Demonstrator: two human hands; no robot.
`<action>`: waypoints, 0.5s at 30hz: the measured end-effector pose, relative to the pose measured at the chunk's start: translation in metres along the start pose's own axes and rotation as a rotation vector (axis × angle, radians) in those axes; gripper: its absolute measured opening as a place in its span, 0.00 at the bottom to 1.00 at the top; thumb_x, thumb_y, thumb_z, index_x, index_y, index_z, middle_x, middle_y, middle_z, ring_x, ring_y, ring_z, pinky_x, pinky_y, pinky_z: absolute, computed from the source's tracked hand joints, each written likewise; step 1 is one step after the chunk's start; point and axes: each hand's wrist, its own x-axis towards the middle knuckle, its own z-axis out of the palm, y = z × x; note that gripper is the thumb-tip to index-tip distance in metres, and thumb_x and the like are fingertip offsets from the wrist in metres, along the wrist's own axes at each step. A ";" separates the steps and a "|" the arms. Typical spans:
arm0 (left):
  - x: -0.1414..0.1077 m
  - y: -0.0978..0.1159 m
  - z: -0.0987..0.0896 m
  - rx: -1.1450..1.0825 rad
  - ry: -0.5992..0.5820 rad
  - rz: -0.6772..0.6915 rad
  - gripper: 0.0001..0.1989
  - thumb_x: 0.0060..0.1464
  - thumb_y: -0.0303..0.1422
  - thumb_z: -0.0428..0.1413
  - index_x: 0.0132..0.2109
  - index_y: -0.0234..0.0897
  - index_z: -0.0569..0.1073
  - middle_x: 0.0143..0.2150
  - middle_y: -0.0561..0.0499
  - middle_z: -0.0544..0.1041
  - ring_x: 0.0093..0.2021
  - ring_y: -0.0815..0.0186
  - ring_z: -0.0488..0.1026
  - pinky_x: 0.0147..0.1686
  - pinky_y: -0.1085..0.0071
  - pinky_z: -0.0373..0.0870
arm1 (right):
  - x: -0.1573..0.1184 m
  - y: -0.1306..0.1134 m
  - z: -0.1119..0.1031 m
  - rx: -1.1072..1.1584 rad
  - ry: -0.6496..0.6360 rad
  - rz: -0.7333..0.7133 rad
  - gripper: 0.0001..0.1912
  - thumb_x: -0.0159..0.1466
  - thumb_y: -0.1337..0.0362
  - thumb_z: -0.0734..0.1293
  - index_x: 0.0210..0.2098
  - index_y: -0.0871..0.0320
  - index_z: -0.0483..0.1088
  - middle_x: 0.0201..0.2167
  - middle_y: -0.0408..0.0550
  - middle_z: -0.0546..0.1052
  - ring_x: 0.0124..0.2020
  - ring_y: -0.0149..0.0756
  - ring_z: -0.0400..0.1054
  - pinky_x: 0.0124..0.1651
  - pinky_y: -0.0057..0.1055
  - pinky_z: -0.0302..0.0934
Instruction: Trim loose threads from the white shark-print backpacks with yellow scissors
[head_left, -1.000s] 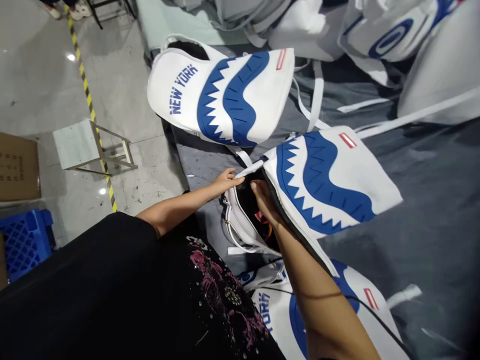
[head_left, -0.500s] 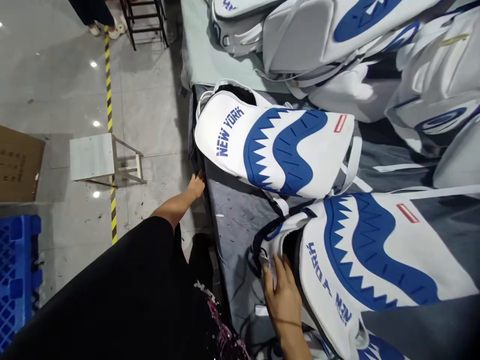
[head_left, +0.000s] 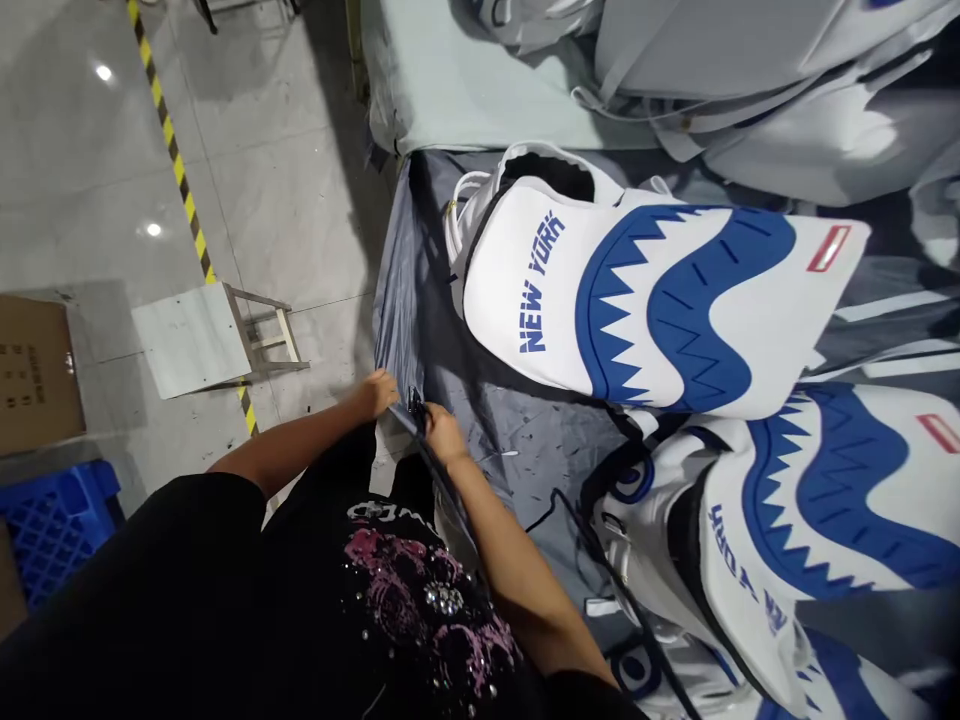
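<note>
My left hand is closed on the edge of the grey cloth that covers the table. Close beside it, my right hand has its fingers curled at the same edge, against a small black item whose kind I cannot make out. Its fingertips are partly hidden. Just beyond the hands lies a white backpack with blue shark teeth and "NEW YORK" lettering. A second such backpack lies to the right, touched by neither hand.
More white bags are piled at the top right, near a pale green cover. A black cord crosses the table. A small stool, a blue plastic crate and a cardboard box stand on the floor at left.
My right hand has left the lower backpack and come to the table edge beside my left hand. The left hand now pulls the cloth edge outward. The view has shifted.
</note>
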 end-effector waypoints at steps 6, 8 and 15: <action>-0.007 0.002 -0.008 0.083 -0.059 0.031 0.18 0.63 0.27 0.45 0.33 0.36 0.78 0.38 0.39 0.75 0.45 0.55 0.68 0.54 0.56 0.61 | 0.043 0.007 0.028 -0.024 -0.049 0.238 0.04 0.66 0.62 0.64 0.36 0.56 0.68 0.31 0.54 0.74 0.44 0.50 0.72 0.47 0.44 0.64; -0.011 0.002 -0.012 0.131 -0.082 0.037 0.16 0.63 0.26 0.46 0.38 0.36 0.79 0.41 0.40 0.75 0.48 0.54 0.68 0.58 0.56 0.60 | 0.053 -0.002 0.038 -0.010 -0.050 0.251 0.06 0.63 0.62 0.68 0.35 0.54 0.66 0.31 0.54 0.73 0.44 0.53 0.71 0.47 0.45 0.63; -0.018 -0.006 -0.035 0.297 -0.147 0.086 0.13 0.59 0.25 0.48 0.41 0.35 0.77 0.41 0.38 0.76 0.49 0.48 0.71 0.56 0.50 0.63 | 0.056 -0.041 0.025 0.129 0.035 0.238 0.10 0.58 0.71 0.69 0.37 0.56 0.65 0.33 0.49 0.75 0.41 0.43 0.70 0.47 0.39 0.60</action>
